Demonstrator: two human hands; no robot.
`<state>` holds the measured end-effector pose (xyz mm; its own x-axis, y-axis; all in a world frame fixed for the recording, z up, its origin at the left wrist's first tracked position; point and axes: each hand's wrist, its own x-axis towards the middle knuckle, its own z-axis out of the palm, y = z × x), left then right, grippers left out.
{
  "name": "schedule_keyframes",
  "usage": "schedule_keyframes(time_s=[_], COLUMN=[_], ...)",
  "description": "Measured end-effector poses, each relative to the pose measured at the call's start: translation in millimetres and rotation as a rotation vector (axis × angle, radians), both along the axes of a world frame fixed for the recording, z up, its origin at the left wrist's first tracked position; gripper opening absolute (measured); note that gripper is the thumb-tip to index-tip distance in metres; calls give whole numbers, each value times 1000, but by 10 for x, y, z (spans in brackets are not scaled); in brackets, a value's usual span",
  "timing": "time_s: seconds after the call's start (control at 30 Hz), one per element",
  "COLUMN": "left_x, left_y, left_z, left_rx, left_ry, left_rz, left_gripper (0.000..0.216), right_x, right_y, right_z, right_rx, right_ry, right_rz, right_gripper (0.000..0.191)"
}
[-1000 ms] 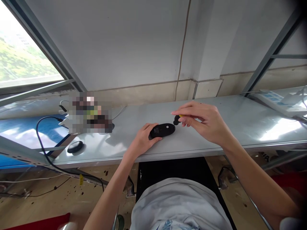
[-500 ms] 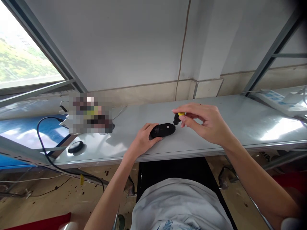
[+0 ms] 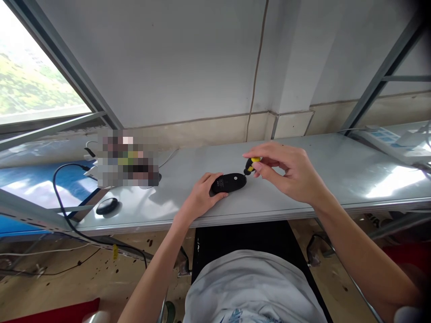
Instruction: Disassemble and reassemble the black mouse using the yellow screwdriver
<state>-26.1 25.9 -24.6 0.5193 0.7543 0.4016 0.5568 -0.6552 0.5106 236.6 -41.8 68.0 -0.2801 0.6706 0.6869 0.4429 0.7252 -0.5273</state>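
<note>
From my remote seat I look down on a pale grey bench (image 3: 336,179), and I place everything relative to the black computer mouse (image 3: 229,183) lying belly-up near its front edge. Far left of the mouse a black cable (image 3: 60,197) loops off the bench; nearer, still left, sits one small black oval part (image 3: 106,206) and one blurred-out patch I cannot read. The left hand (image 3: 198,197) is curled around the mouse's left end, fingers closed on it, pinning it to the bench. Just above the mouse's right end, the right hand (image 3: 289,172) pinches a small yellow-and-black screwdriver (image 3: 251,164) between thumb and fingertips, its tip at the mouse's edge. Compared with a second ago, more yellow of the handle shows and the fingers have shifted, so I judge the tool is being twirled; the mouse has not moved. Far right lies one white power strip (image 3: 387,139). Count: one mouse, one screwdriver, two hands.
</note>
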Motion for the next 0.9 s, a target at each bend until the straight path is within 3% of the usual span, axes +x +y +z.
schedule_keyframes(time_s=[0.9], left_x=[2], left_y=[-5], left_z=[8], left_rx=[-14], left_ry=[0], left_rz=[4], left_gripper=[50], right_x=[2], right_y=[-14], right_z=[4], right_rx=[-28], right_ry=[9], right_rz=[-11], right_gripper=[18])
